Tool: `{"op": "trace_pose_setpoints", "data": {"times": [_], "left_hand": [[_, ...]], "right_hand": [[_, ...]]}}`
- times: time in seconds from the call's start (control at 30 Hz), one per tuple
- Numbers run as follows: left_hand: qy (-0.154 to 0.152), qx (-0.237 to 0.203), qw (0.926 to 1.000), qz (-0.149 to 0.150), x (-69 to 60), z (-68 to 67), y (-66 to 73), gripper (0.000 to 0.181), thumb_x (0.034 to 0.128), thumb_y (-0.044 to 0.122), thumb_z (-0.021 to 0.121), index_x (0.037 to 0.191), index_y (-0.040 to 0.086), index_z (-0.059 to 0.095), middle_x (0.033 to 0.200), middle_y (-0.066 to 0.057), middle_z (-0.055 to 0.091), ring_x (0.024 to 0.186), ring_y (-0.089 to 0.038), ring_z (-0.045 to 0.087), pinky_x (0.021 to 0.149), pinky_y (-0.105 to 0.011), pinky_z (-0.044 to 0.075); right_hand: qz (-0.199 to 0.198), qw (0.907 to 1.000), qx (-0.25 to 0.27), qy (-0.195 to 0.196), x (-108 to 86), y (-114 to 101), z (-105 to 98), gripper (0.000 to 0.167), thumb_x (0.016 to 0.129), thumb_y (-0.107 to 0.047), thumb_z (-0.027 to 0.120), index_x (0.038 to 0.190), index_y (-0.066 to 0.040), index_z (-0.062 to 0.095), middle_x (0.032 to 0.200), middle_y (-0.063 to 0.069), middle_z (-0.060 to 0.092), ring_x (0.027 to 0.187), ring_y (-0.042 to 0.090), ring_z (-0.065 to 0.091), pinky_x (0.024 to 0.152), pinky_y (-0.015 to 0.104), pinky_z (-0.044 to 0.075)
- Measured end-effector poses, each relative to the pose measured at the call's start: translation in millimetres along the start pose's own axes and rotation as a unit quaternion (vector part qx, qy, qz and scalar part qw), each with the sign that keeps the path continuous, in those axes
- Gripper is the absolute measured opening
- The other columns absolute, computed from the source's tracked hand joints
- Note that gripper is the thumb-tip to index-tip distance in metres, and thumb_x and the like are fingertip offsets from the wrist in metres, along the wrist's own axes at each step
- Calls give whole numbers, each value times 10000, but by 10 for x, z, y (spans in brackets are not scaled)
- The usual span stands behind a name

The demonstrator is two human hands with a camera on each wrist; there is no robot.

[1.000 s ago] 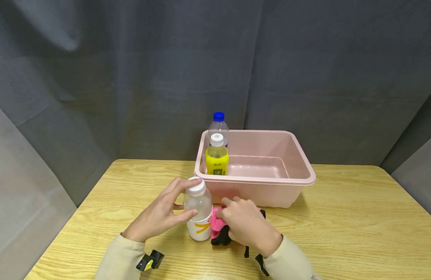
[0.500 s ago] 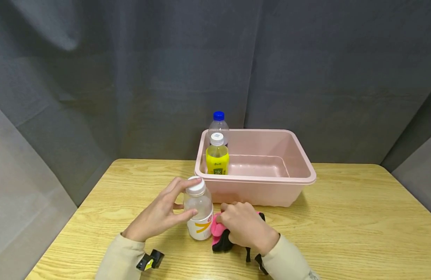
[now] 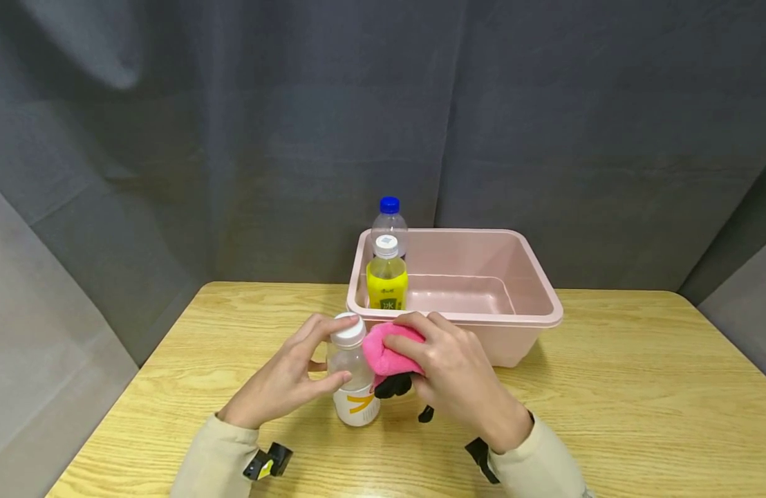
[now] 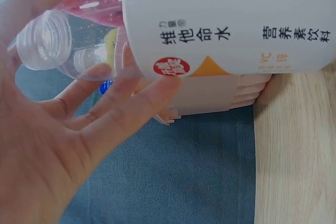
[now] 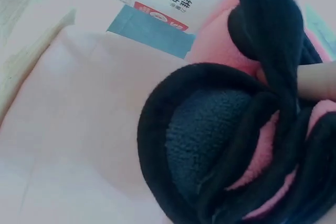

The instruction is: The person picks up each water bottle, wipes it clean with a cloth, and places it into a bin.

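A clear bottle (image 3: pixel 358 408) with a white label and white cap stands upright on the table. My left hand (image 3: pixel 280 380) grips its upper part, one finger on the cap and the thumb against the near side. In the left wrist view, the fingers (image 4: pixel 142 98) lie along the bottle's neck and label. Bunched in my right hand (image 3: pixel 460 366) is a pink cloth (image 3: pixel 386 353) with black edging, against the bottle's right side just below the cap. The right wrist view shows the cloth's folds (image 5: pixel 210 124) close up; most of that hand is hidden there.
Behind the hands stands a pink plastic tub (image 3: pixel 514 319). At its left end are a bottle with a yellow label (image 3: pixel 386 287) and a clear bottle with a blue cap (image 3: pixel 389 206). A dark curtain (image 3: pixel 327 138) hangs behind the wooden table (image 3: pixel 607 394).
My right hand has lifted the pink cloth off the table and brought it up to the bottle's side. The left hand and the bottle have stayed put.
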State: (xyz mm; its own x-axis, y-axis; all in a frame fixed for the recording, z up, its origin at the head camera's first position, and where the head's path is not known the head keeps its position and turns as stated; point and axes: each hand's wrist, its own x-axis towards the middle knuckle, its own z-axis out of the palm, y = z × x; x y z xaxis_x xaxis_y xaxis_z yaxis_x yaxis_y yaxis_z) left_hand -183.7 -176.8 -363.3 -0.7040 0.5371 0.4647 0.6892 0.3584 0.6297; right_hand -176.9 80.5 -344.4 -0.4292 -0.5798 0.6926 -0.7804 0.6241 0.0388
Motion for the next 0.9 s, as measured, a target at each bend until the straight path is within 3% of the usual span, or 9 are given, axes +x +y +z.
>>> {"op": "trace_pose_setpoints", "data": {"times": [0.33,0.5,0.7,0.9], "left_hand": [[18,48,10000,-37,-18,-9,-10,600,920,50,742,1451,148,478,1212,-41,531,1093,-233,601,782,-297,599],[-30,-52,10000,-28,8,20,-10,593,931,62,732,1457,143,472,1225,-52,526,1113,-249,597,788,-300,599],[-38,-26,10000,-24,10,38,-16,567,938,87,732,1447,126,485,1204,-50,526,1116,-257,597,792,-296,598],[-36,14,10000,-42,-9,33,-20,590,933,87,737,1460,127,475,1204,-45,522,1127,-255,593,795,-302,598]], "right_hand": [[24,10000,-44,-79,0,2,29,515,589,123,719,1024,-149,768,1086,48,680,828,229,606,565,358,547],[193,9997,-8,-172,-69,65,-20,567,577,121,720,1078,-140,771,1104,46,682,873,240,649,616,397,567],[438,9976,39,-534,-348,161,-108,567,615,70,730,1162,-77,742,1113,44,687,942,238,686,709,423,591],[695,9922,-280,-999,-753,291,-231,579,593,26,763,1160,-83,727,1076,1,671,887,208,671,634,402,573]]}}
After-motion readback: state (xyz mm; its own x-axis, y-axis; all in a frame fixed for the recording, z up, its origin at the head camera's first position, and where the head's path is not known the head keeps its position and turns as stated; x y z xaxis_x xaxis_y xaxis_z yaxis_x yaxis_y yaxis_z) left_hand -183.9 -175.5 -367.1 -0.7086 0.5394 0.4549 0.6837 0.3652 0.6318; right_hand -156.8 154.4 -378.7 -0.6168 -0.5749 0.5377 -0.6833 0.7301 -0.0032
